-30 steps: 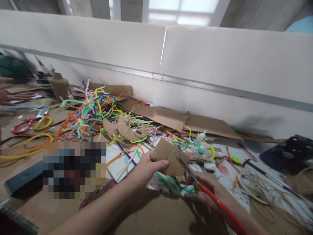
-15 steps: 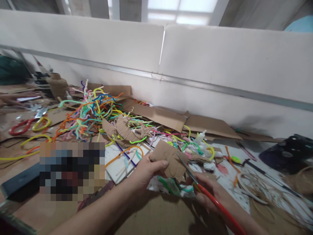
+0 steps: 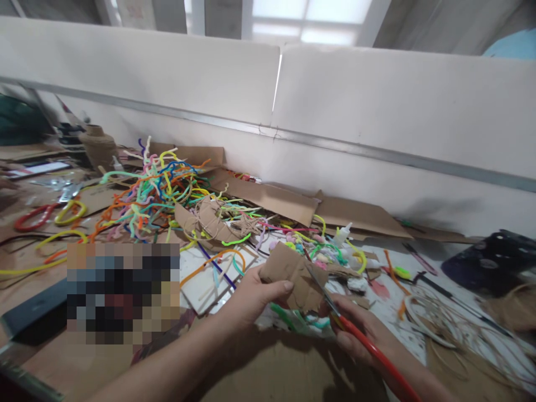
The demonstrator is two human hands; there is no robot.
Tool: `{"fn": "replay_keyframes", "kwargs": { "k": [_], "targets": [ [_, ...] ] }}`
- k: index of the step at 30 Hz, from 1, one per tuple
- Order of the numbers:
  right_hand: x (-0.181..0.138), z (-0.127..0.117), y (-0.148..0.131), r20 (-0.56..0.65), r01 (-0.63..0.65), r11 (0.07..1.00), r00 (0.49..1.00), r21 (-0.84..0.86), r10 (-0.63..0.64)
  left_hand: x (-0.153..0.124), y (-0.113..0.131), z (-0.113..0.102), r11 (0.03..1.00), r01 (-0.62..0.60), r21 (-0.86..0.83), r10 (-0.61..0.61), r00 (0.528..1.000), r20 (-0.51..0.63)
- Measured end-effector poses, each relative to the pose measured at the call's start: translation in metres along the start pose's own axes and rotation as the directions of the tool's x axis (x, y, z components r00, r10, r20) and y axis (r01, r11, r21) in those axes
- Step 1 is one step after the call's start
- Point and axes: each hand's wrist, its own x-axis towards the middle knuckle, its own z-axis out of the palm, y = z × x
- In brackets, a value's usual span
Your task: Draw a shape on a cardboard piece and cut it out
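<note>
In my left hand (image 3: 262, 291) a small piece of brown cardboard (image 3: 295, 273) is pinched, thumb on top, with faint curved lines on its face. My right hand (image 3: 355, 324) grips red-handled scissors (image 3: 368, 346). The scissors' blades lie across the right part of the cardboard; I cannot tell how far they cut into it. Below both hands, a larger sheet of cardboard (image 3: 268, 368) spans the near edge. Green pipe cleaners (image 3: 285, 316) show just under the held piece.
A tangled heap of coloured pipe cleaners (image 3: 154, 190) sits at the left, near red-and-yellow-handled scissors (image 3: 37, 216). Behind my hands stands a white glue bottle (image 3: 343, 233). Loose cord (image 3: 439, 324) and a dark cap (image 3: 489, 259) lie at the right. A white partition (image 3: 360, 111) closes the back.
The cardboard piece and my left hand have shifted slightly to the right, and the piece has turned a little. The right hand and scissors have barely moved.
</note>
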Motion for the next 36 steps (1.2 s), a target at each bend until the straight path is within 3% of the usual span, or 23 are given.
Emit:
{"fn": "replay_keyframes", "kwargs": {
  "k": [13, 23, 28, 36],
  "targets": [
    [0.003, 0.003, -0.004, -0.045, 0.014, 0.997, 0.999, 0.07, -0.011, 0.003, -0.005, -0.003, 1.0, 0.027, 0.003, -0.027, 0.999, 0.026],
    [-0.001, 0.004, -0.003, 0.025, -0.061, 0.993, 0.998, 0.099, 0.059, 0.002, -0.005, -0.002, 0.998, 0.053, -0.02, -0.053, 0.998, 0.035],
    [-0.001, 0.0, -0.014, 0.066, 0.005, 0.998, 0.998, 0.063, -0.009, 0.0, -0.01, 0.003, 0.996, 0.064, -0.058, -0.061, 0.997, 0.047],
    [-0.002, -0.002, -0.02, 0.069, 0.014, 1.0, 0.998, 0.01, -0.015, -0.006, -0.015, 0.009, 0.996, 0.061, -0.072, -0.06, 0.998, 0.005]
  ]
}}
